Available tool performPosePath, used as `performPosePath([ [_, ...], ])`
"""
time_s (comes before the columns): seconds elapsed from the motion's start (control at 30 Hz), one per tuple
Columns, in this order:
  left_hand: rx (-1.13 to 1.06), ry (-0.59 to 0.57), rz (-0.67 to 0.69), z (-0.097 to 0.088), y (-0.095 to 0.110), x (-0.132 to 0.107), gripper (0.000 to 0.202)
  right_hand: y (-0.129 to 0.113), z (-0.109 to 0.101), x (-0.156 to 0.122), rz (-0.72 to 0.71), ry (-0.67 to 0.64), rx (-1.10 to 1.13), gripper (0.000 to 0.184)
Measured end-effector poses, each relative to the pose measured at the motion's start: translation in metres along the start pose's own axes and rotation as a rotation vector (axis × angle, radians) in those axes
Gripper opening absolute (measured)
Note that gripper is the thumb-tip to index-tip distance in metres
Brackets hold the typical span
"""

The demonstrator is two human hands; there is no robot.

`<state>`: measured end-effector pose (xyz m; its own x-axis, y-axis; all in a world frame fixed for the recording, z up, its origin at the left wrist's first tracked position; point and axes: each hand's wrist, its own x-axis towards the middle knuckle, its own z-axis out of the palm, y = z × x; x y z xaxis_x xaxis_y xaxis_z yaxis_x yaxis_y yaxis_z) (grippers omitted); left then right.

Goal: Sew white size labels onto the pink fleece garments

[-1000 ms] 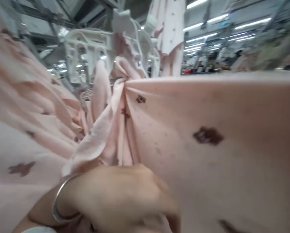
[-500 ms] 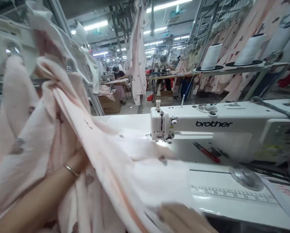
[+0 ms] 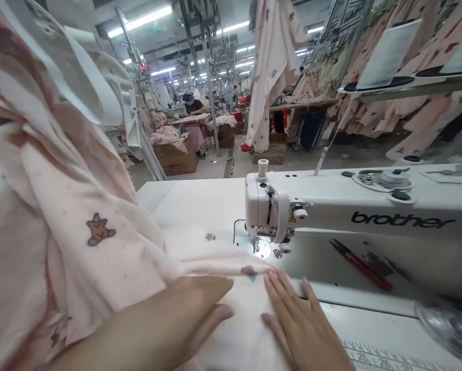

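Pale-pink bear-printed fabric (image 3: 138, 257): draped across white bench (image 3: 203, 203)
My right hand (image 3: 298, 319): open, fingers flat at fabric edge
My left hand (image 3: 195, 312): over fabric; I cannot tell its grip

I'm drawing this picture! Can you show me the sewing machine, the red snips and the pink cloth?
Sewing machine (image 3: 331, 198), head view: long white upper part.
Red snips (image 3: 364, 268), head view: red handle.
Pink cloth (image 3: 128, 263), head view: plain patch beside the brown animal print.
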<state>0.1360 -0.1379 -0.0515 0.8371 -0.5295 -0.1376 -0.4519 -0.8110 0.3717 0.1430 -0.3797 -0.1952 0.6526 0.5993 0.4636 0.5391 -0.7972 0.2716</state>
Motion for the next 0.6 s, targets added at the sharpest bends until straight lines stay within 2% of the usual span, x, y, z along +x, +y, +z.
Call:
performPosePath([
  [0.07,0.122,-0.187,-0.071,0.018,-0.008,0.041,0.047,0.027,0.011,0.020,0.050,-0.159,0.025,0.045],
  [0.1,0.181,-0.215,-0.112,0.026,-0.014,0.063,0.056,0.043,0.016,0.031,0.075,-0.247,0.039,0.041],
  [0.2,0.214,-0.160,-0.071,0.038,-0.043,0.119,0.051,0.090,0.026,0.064,0.158,-0.377,0.043,0.029],
  [0.3,0.182,-0.104,-0.116,0.030,-0.080,0.147,0.041,0.117,0.021,0.079,0.243,-0.442,0.024,0.027],
  [0.37,0.181,-0.011,-0.255,0.017,-0.105,0.151,0.042,0.116,0.010,0.071,0.235,-0.433,0.016,0.030],
  [0.47,0.179,0.132,-0.443,-0.003,-0.129,0.145,0.044,0.091,-0.009,0.037,0.166,-0.342,0.014,0.041],
  [0.53,0.169,0.157,-0.458,-0.010,-0.128,0.139,0.042,0.068,-0.020,0.014,0.091,-0.153,0.018,0.046],
  [0.6,0.150,0.108,-0.387,-0.008,-0.112,0.136,0.034,0.042,-0.027,0.002,0.037,0.046,0.061,0.042],
])
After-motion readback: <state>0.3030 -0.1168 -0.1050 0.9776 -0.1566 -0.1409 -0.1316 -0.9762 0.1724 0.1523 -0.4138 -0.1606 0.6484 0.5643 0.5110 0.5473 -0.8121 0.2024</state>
